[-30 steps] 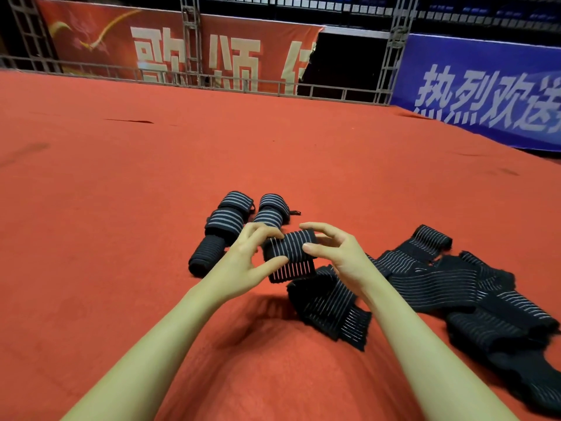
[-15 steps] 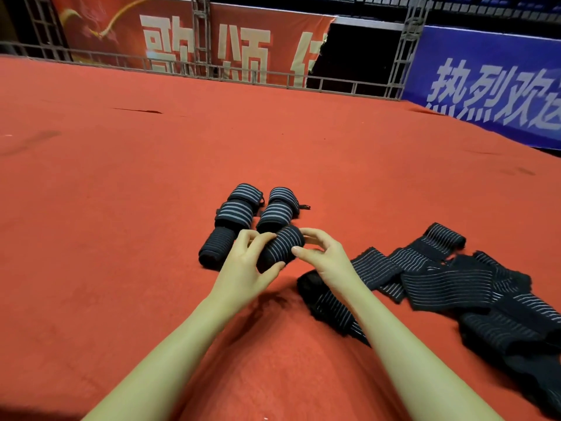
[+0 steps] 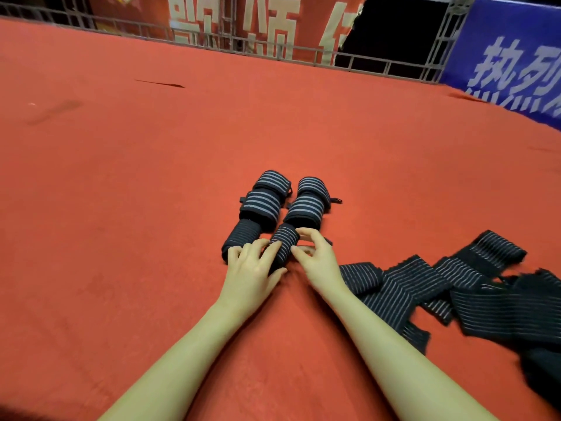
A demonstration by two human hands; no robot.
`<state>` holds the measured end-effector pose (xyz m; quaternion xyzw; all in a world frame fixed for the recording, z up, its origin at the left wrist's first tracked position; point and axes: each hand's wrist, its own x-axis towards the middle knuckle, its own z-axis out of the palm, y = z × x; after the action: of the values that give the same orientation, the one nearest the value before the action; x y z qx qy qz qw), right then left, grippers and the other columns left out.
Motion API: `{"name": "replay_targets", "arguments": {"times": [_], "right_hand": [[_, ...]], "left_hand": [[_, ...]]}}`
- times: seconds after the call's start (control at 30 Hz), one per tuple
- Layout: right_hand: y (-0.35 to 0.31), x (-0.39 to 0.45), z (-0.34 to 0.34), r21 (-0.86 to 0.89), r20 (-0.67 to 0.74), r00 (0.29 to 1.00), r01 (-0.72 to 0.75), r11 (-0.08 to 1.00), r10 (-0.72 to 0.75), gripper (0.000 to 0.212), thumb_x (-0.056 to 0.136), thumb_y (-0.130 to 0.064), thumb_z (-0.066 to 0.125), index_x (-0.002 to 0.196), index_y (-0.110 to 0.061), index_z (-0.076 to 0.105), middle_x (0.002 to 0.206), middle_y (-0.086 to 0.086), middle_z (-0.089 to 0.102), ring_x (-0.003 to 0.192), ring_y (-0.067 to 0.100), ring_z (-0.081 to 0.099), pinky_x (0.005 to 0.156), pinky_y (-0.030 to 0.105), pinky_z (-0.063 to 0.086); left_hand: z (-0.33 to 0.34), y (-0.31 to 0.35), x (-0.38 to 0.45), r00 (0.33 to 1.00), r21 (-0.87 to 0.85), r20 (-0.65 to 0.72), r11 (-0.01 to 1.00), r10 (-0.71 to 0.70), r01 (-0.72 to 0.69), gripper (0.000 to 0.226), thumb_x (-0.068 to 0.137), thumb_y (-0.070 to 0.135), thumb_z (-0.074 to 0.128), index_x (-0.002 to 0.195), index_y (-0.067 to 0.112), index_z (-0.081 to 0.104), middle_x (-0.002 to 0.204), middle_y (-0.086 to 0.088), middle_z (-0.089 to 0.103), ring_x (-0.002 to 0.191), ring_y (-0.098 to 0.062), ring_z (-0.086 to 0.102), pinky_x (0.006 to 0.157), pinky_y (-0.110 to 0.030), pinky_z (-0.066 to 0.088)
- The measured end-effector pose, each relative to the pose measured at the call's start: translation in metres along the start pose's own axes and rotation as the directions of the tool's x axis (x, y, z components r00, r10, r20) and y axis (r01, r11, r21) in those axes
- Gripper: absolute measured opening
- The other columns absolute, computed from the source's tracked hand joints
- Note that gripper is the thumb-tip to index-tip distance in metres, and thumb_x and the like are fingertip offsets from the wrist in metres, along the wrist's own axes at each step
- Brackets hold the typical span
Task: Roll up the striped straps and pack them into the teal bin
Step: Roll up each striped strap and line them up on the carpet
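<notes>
So my left hand (image 3: 250, 270) and right hand (image 3: 317, 261) both grip the rolled strap (image 3: 283, 246) between them, long axis pointing away, touching the finished rolls (image 3: 262, 203); loose straps (image 3: 425, 287) sit nearer my right.

Red carpet (image 3: 151, 177) spreads wide, a dark streak (image 3: 161, 83) far left. Along the back runs a metal railing (image 3: 379, 65); behind it hangs a red banner (image 3: 243, 22), with a blue banner (image 3: 510, 56) to the right.
</notes>
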<state>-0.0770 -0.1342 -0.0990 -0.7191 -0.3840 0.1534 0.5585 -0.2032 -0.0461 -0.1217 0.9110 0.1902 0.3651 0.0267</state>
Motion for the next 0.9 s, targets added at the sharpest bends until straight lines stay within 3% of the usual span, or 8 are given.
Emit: {"name": "replay_targets", "arguments": {"times": [0.1, 0.2, 0.33, 0.5, 0.57, 0.63, 0.77, 0.9], "right_hand": [[0.007, 0.016, 0.012, -0.059, 0.014, 1.000, 0.016, 0.998, -0.015, 0.038, 0.088, -0.002, 0.059, 0.125, -0.013, 0.055, 0.126, 0.010, 0.058, 0.101, 0.025, 0.063, 0.094, 0.043, 0.051], [0.010, 0.030, 0.021, -0.279, 0.047, 0.995, 0.095, 0.956, -0.085, 0.041, 0.088, -0.006, 0.060, 0.129, -0.012, 0.055, 0.130, 0.006, 0.055, 0.111, 0.021, 0.059, 0.102, 0.044, 0.043], [0.012, 0.033, 0.024, -0.588, 0.186, 0.979, 0.180, 0.788, -0.085, 0.049, 0.096, -0.018, 0.050, 0.143, -0.025, 0.042, 0.148, -0.007, 0.041, 0.135, 0.011, 0.038, 0.104, 0.034, 0.022], [0.014, 0.028, 0.021, -0.771, 0.304, 0.951, 0.280, 0.572, -0.055, 0.058, 0.099, -0.026, 0.044, 0.152, -0.029, 0.021, 0.158, -0.007, 0.022, 0.142, 0.012, 0.022, 0.107, 0.038, 0.019], [0.014, 0.027, 0.019, -0.794, 0.312, 0.945, 0.316, 0.519, -0.099, 0.056, 0.098, -0.025, 0.045, 0.150, -0.026, 0.026, 0.158, -0.004, 0.023, 0.142, 0.014, 0.024, 0.107, 0.038, 0.020], [0.010, 0.024, 0.014, -0.768, 0.295, 0.935, 0.354, 0.534, -0.195, 0.048, 0.095, -0.021, 0.050, 0.142, -0.020, 0.042, 0.153, 0.002, 0.034, 0.138, 0.020, 0.033, 0.105, 0.039, 0.024], [-0.001, 0.009, 0.000, -0.763, 0.212, 0.867, 0.435, 0.477, -0.452, 0.033, 0.076, -0.013, 0.057, 0.107, -0.013, 0.068, 0.123, 0.008, 0.062, 0.115, 0.027, 0.056, 0.092, 0.041, 0.041], [0.003, -0.015, -0.031, -0.804, 0.075, 0.884, 0.327, 0.497, -0.461, 0.037, 0.082, -0.029, 0.041, 0.104, -0.017, 0.067, 0.116, 0.001, 0.064, 0.111, 0.017, 0.048, 0.089, 0.035, 0.025]], "left_hand": [[0.009, -0.010, 0.006, 1.000, 0.096, -0.004, 0.995, -0.009, 0.009, 0.055, 0.065, 0.035, 0.078, 0.112, 0.010, 0.062, 0.104, -0.010, 0.066, 0.083, -0.029, 0.063, 0.073, -0.039, 0.029], [0.017, -0.018, 0.010, 0.998, 0.224, 0.027, 0.973, -0.054, 0.046, 0.053, 0.066, 0.040, 0.079, 0.108, 0.010, 0.067, 0.102, -0.008, 0.067, 0.090, -0.030, 0.059, 0.078, -0.040, 0.030], [0.023, -0.026, 0.005, 0.991, 0.307, 0.089, 0.949, -0.100, 0.068, 0.054, 0.081, 0.046, 0.047, 0.114, 0.008, 0.066, 0.117, -0.009, 0.065, 0.108, -0.031, 0.058, 0.089, -0.043, 0.032], [0.021, -0.030, 0.003, 0.975, 0.286, 0.172, 0.954, -0.144, 0.091, 0.058, 0.082, 0.046, 0.040, 0.119, 0.009, 0.065, 0.121, -0.011, 0.065, 0.110, -0.032, 0.060, 0.095, -0.043, 0.029], [0.017, -0.028, 0.004, 0.973, 0.275, 0.179, 0.957, -0.148, 0.095, 0.057, 0.082, 0.045, 0.040, 0.119, 0.009, 0.065, 0.122, -0.011, 0.064, 0.110, -0.031, 0.060, 0.096, -0.043, 0.029], [0.010, -0.024, 0.007, 0.981, 0.255, 0.141, 0.962, -0.134, 0.095, 0.053, 0.083, 0.041, 0.041, 0.118, 0.009, 0.065, 0.120, -0.010, 0.065, 0.109, -0.030, 0.060, 0.094, -0.042, 0.030], [-0.003, -0.009, 0.011, 0.994, 0.194, 0.061, 0.978, -0.089, 0.075, 0.045, 0.082, 0.035, 0.042, 0.109, 0.010, 0.067, 0.113, -0.006, 0.067, 0.106, -0.025, 0.057, 0.091, -0.039, 0.031], [-0.007, 0.020, 0.008, 0.995, 0.148, 0.085, 0.988, -0.054, 0.041, 0.042, 0.080, 0.035, 0.042, 0.102, 0.013, 0.070, 0.107, -0.003, 0.068, 0.103, -0.024, 0.060, 0.089, -0.038, 0.029]]}}
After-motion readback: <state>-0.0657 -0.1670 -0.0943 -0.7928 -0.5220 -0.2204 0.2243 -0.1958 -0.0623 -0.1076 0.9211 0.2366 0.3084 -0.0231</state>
